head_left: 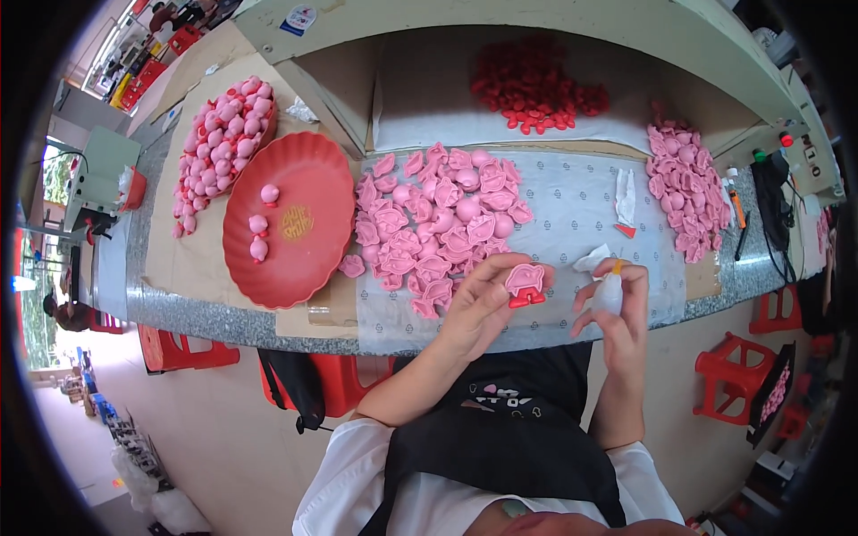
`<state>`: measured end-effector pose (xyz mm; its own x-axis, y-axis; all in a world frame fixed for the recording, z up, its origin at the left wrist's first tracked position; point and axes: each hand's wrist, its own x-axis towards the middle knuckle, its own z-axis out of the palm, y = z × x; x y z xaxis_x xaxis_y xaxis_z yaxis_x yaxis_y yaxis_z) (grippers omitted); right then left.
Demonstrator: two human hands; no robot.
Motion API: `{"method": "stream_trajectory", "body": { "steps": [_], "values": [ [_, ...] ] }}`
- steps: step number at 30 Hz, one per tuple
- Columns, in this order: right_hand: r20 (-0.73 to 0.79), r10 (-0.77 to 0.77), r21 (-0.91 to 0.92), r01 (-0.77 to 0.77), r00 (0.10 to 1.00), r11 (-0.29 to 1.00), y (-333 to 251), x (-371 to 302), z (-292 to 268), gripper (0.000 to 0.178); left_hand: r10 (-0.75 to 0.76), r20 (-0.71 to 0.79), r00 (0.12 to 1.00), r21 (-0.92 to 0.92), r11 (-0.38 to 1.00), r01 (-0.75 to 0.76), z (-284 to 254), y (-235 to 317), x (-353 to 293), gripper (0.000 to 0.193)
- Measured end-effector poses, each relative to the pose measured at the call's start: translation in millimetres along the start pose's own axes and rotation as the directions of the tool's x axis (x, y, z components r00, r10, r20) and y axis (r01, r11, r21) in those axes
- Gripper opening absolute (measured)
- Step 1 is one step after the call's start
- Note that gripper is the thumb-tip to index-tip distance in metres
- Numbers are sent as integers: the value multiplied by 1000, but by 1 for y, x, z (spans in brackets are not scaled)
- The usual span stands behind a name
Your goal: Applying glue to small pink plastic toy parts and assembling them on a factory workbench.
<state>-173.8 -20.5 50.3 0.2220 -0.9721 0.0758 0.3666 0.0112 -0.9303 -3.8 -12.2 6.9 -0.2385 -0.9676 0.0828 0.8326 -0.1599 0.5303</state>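
My left hand pinches a small pink moulded shell, hollow side showing, with a red foot-shaped piece against its lower edge. I cannot tell whether the two are stuck together. To its right, my right hand is closed round a small translucent squeeze bottle with a yellow tip pointing up. The hands are apart, over the table's near edge. Just beyond my left hand spreads a pile of loose pink shells and rounded pieces on patterned paper.
A red scalloped tray holds several pink figures. Left of it lies a heap of pink-and-red figures. Red pieces fill part of the shelf. More pink shells, tissue and pens lie right.
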Motion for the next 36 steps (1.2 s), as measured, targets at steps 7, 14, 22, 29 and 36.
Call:
{"method": "stream_trajectory", "body": {
  "steps": [7, 14, 22, 29, 36],
  "values": [
    [-133, -237, -144, 217, 962, 965, -25, -6, 3, 33, -184, 37, 982, -252, 950, 187, 7, -2, -2, 43],
    [-252, -487, -55, 491, 836, 870, -21, 0, 20, 40, -212, 78, 974, -137, 966, 221, 11, -5, -5, 41],
    [72, -593, -314, 583, 802, 750, -20, -10, 30, 44, -233, 80, 969, -73, 968, 239, 14, -6, -7, 39],
    [39, -581, -332, 559, 813, 760, -15, -8, 33, 46, -228, 83, 970, -79, 969, 234, 13, -6, -6, 39],
    [62, -578, -387, 554, 813, 737, -15, -9, 33, 47, -244, 81, 966, -97, 963, 252, 11, -7, -7, 39]
  ]
}}
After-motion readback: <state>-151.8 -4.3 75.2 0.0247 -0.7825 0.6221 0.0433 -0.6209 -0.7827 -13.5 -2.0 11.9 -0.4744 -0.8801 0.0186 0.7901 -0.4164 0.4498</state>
